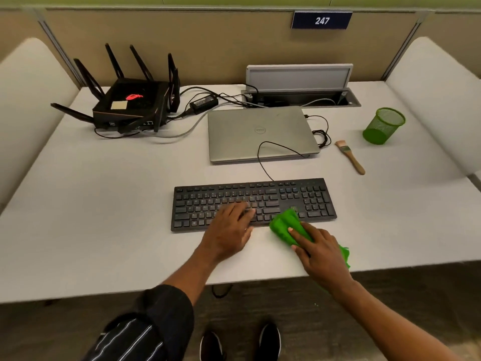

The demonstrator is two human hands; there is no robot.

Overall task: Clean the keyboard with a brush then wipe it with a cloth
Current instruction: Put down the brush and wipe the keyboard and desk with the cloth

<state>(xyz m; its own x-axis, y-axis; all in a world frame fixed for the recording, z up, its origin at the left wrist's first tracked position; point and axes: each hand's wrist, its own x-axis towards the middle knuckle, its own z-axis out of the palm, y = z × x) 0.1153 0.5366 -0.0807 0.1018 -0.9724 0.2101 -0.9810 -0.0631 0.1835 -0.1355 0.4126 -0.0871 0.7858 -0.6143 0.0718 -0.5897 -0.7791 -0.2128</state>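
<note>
Head view. Pale grey tabletop (104,204) inside an office cubicle, closed in at the back edge by a beige partition panel (182,43) bearing a dark blue number plate (322,20) marked 247. Rounded white side screens at the left and right edges. Dark carpet (338,321) below the front edge, with two black shoes.

Black keyboard (307,201) near the front edge, about mid-width, lying parallel to that edge, its cable looping back over a closed silver Dell laptop (260,131) just behind.

Left hand (229,230) flat on the middle keys, fingers straight and spread, holding nothing. Right hand (320,254) gripping a bunched green cloth (283,225), pressed onto the front rim of the keyboard right of the main key block, partly on the tabletop, one end trailing out past the wrist.

Wooden-handled brush (350,156) lying loose toward the right edge, well apart from both hands, bristles pointing toward the back. Green mesh pen cup (384,126) near it, closer to the back right corner.

Black router (130,105) with raised antennas at the back left, a power adapter (203,102) and tangled cables beside it. Open cable hatch (299,76) at the back edge, lid upright.
</note>
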